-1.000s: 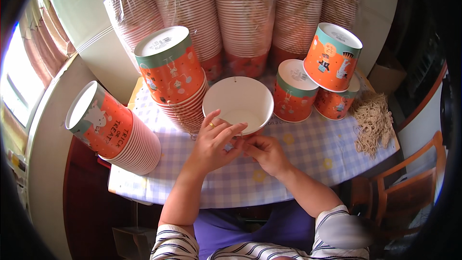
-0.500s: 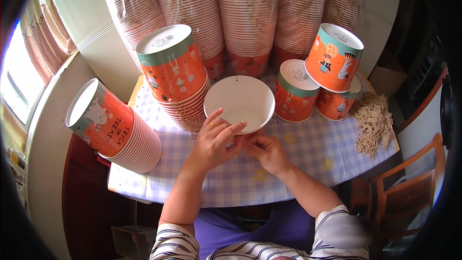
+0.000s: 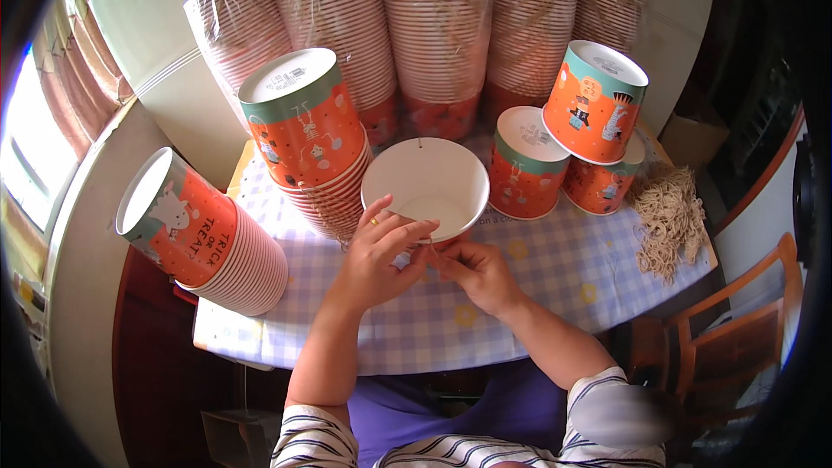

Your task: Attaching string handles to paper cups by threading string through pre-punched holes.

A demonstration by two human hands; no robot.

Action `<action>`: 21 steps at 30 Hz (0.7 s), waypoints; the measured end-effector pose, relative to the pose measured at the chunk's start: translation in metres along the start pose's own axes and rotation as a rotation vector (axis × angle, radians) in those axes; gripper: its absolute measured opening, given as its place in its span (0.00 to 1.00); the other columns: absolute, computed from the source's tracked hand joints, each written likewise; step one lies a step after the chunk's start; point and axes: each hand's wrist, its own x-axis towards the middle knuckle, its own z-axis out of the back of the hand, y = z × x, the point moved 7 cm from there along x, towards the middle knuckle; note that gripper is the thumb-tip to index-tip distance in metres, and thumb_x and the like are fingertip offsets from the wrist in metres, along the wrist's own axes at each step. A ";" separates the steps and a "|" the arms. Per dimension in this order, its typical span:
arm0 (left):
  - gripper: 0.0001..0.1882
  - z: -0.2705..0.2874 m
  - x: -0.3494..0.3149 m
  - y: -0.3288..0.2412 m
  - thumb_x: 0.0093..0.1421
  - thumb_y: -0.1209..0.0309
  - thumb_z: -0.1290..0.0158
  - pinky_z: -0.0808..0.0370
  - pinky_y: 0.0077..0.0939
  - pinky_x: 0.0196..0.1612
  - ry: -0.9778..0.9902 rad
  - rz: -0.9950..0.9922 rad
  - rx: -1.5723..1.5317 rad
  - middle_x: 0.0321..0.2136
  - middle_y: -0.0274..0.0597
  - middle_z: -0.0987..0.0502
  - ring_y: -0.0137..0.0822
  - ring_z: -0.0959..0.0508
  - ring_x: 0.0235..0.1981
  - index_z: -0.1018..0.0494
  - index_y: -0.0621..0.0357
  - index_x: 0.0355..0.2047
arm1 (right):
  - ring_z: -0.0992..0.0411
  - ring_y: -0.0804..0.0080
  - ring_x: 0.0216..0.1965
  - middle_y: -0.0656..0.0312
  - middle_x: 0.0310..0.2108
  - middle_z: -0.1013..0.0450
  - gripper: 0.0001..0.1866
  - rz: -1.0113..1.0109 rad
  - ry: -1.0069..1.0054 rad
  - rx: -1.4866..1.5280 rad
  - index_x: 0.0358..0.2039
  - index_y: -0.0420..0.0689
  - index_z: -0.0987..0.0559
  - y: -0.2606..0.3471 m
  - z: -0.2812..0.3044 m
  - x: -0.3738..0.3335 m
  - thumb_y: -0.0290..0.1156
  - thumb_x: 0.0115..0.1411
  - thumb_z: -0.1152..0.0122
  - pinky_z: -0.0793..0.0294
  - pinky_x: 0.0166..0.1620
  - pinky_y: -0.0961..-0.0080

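A paper bucket [image 3: 420, 173], white inside, stands mouth up on the table in front of me, with a small dark mark at its far rim. My left hand [image 3: 377, 256], wearing a ring, grips its near rim, fingers reaching over the inside and thumb outside. Just right of it, my right hand [image 3: 477, 276] pinches a thin string [image 3: 432, 248] at the rim. Much of the string is hidden by my fingers. Left of the bucket rises an upside-down stack of orange paper buckets [image 3: 308, 143], with some beige cord hanging on its side.
Another bucket stack [image 3: 230, 251] leans at the table's left edge. Three upturned buckets [image 3: 598, 104] are piled at the right, beside a heap of beige strings [image 3: 669, 221]. Tall plastic-wrapped stacks [image 3: 438, 35] line the back. A checked cloth [image 3: 407, 342] covers the table; a wooden chair [image 3: 737, 329] stands right.
My right hand has drawn slightly back from the near rim, and the string between my hands now shows. The whole view has shifted slightly; the bucket stays in place.
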 end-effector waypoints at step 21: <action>0.21 -0.004 0.000 0.002 0.45 0.78 0.43 0.41 0.41 0.58 0.077 0.119 -0.038 0.23 0.30 0.23 0.30 0.22 0.30 0.26 0.51 0.42 | 0.28 0.82 0.30 0.64 0.31 0.24 0.07 0.035 -0.008 0.032 0.35 0.37 0.21 0.006 -0.001 0.001 0.27 0.59 0.43 0.27 0.34 0.83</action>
